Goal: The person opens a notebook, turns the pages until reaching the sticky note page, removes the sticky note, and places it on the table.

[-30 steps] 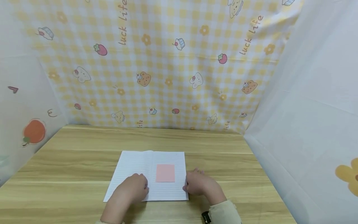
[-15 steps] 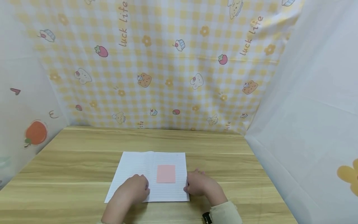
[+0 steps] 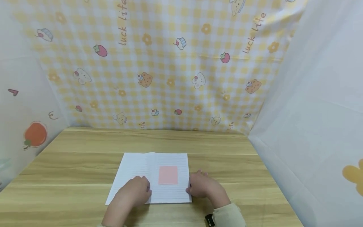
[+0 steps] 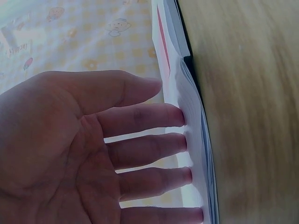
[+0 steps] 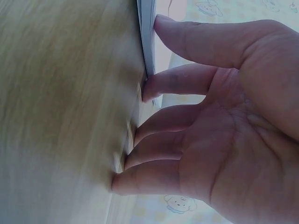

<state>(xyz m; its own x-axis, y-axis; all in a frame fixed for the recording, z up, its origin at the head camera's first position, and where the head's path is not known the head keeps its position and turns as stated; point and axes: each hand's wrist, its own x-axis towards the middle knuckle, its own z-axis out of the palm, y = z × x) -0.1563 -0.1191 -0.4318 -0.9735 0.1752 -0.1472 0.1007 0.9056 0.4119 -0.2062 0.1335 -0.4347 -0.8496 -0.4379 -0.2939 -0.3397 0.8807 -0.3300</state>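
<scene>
An open lined notebook (image 3: pixel 134 165) lies flat on the table, with a square pink sticky note (image 3: pixel 168 175) on its right page. My left hand (image 3: pixel 136 190) rests on the left page near the spine. In the left wrist view its fingers (image 4: pixel 147 151) are spread and nearly straight, tips on the paper. My right hand (image 3: pixel 200 186) is at the notebook's right edge. Its thumb (image 5: pixel 196 42) touches the page at the edge, the index fingertip sits beside that edge, and the other fingertips rest on the table, as the right wrist view shows.
The wooden table (image 3: pixel 227 164) extends around the notebook. A yellow checked curtain (image 3: pixel 170 63) hangs along its back edge, and pale cloth panels (image 3: pixel 309 126) stand at both sides. A small black object (image 3: pixel 209 220) sits at the right sleeve.
The whole head view shifts slightly down and then back up. Both hands, the notebook and the sticky note keep their places relative to one another.
</scene>
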